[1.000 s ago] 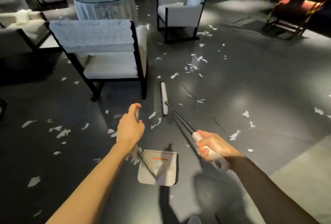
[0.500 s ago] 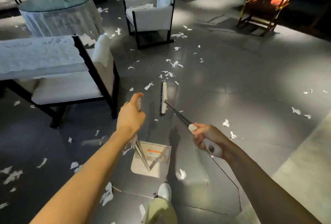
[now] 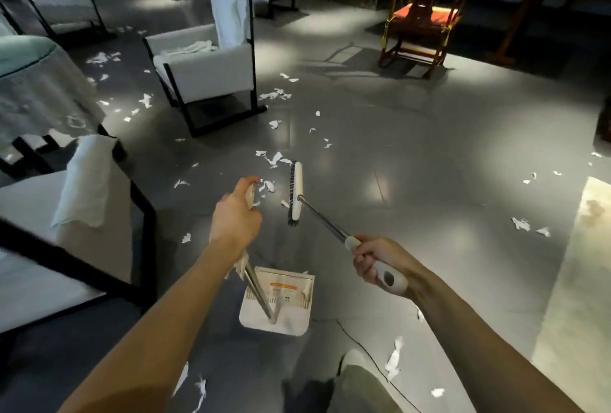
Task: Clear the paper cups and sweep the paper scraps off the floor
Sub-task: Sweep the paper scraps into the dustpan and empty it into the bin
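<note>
My left hand (image 3: 234, 221) grips the top of the dustpan's upright handle. The white dustpan (image 3: 281, 316) stands on the dark floor just below that hand. My right hand (image 3: 377, 259) holds the white grip of the broom's metal pole. The broom head (image 3: 296, 192) with black bristles rests on the floor ahead of both hands. White paper scraps (image 3: 274, 158) lie scattered just beyond the broom head, with more scraps (image 3: 393, 359) near my feet. No paper cup is plainly visible.
A white armchair (image 3: 211, 72) stands ahead on the left and another white chair (image 3: 66, 224) is close at my left. A cloth-covered round table (image 3: 33, 82) is at far left. A wooden chair with a red seat (image 3: 423, 22) stands back right. A pale rug (image 3: 582, 280) borders the right.
I have moved forward and turned right; the near white chair slid to the left edge. Both hands keep their holds, and the broom head has come closer to the scraps ahead.
</note>
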`<state>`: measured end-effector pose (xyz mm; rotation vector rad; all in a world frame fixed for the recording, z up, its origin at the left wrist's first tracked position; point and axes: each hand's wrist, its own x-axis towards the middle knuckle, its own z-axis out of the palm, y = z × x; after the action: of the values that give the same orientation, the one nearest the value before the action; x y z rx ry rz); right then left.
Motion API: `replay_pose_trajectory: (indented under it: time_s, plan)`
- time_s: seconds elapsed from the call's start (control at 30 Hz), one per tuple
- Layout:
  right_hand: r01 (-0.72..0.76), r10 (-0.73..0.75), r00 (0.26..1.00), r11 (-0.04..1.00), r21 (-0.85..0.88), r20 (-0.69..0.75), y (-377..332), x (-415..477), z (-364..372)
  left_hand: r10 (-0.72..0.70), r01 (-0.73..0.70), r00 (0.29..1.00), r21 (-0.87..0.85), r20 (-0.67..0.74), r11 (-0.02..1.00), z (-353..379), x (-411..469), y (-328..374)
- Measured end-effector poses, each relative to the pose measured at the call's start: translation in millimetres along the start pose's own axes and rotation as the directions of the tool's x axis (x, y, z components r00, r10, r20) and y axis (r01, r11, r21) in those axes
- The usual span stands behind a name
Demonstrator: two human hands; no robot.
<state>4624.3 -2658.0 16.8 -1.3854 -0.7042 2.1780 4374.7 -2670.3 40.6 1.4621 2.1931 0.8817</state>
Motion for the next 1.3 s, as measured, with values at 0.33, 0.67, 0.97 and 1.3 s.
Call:
replay_pose_trajectory:
  time_s: [0.33, 0.67, 0.97, 1.3]
  plan:
    - [0.029, -0.03, 0.999, 0.997, -0.076, -0.017, -258.1, 214.6, -56.0, -0.021, 0.021, 1.0, -0.038, 0.0, 0.999, 95.3, 309.8, 91.4]
    - [0.005, -0.006, 1.0, 0.995, -0.103, -0.013, -500.5, 407.8, -66.4, -0.042, 0.029, 0.992, -0.111, -0.116, 0.993, 160.6, 597.5, 151.7]
    - [-0.016, 0.019, 1.0, 0.988, -0.153, 0.014, -711.4, 599.1, -66.3, 0.015, -0.022, 0.998, -0.104, -0.064, 0.994, 220.8, 881.4, 212.9]
    - [0.055, -0.05, 0.998, 0.955, -0.292, 0.024, -949.3, 809.5, -115.2, 0.0, -0.003, 0.999, -0.071, -0.044, 0.997, 321.6, 1190.5, 284.2]
